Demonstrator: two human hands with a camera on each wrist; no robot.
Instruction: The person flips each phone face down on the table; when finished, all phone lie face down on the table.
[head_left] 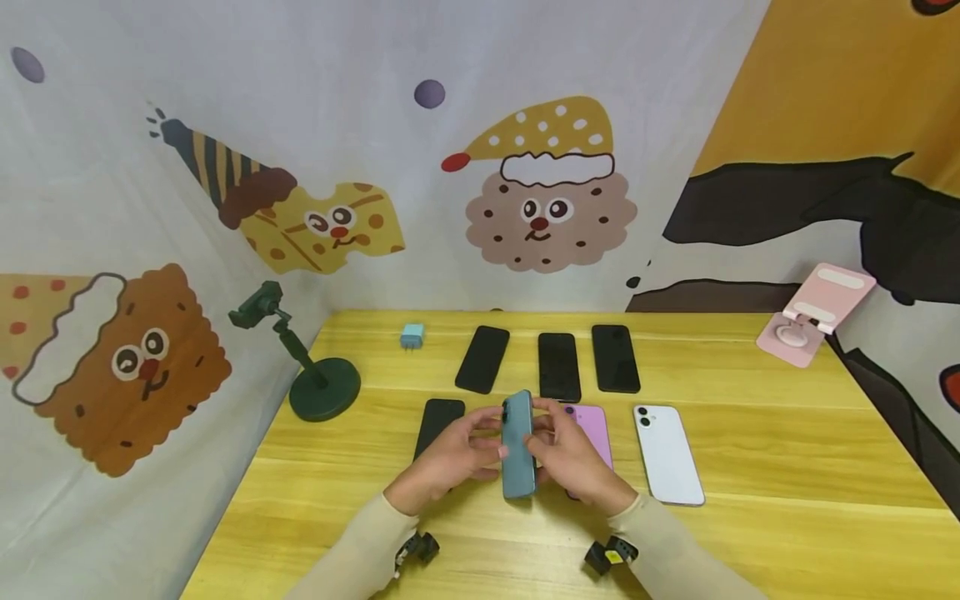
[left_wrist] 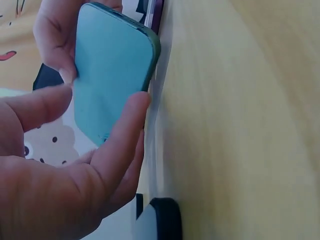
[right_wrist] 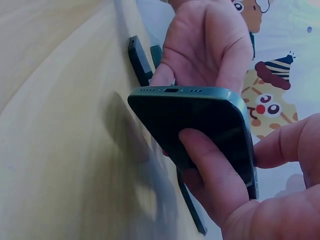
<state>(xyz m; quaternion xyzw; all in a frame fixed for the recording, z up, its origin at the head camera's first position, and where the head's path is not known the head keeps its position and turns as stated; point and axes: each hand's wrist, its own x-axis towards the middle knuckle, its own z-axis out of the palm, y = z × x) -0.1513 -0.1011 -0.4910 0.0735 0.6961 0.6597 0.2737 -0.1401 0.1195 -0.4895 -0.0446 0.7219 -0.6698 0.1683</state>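
A teal smartphone (head_left: 519, 450) is raised above the table between both hands, tilted up with its back and camera corner showing in the head view. My left hand (head_left: 455, 454) holds its left side; in the left wrist view a finger lies along the phone's edge. From the other side my right hand (head_left: 576, 462) grips it, thumb on the back. The right wrist view shows the phone's dark screen (right_wrist: 210, 117), with right fingers (right_wrist: 212, 160) against it, and the charging port end. Partly behind the right hand lies a pink phone (head_left: 596, 429); a black phone (head_left: 441, 417) is partly hidden by the left.
Behind the hands lie three black phones (head_left: 559, 367) in a row. A white phone (head_left: 670, 454) rests at right. Farther off are a small blue charger (head_left: 412, 335), a dark green phone stand (head_left: 324, 390) at left and a pink folding stand (head_left: 828, 296) at back right.
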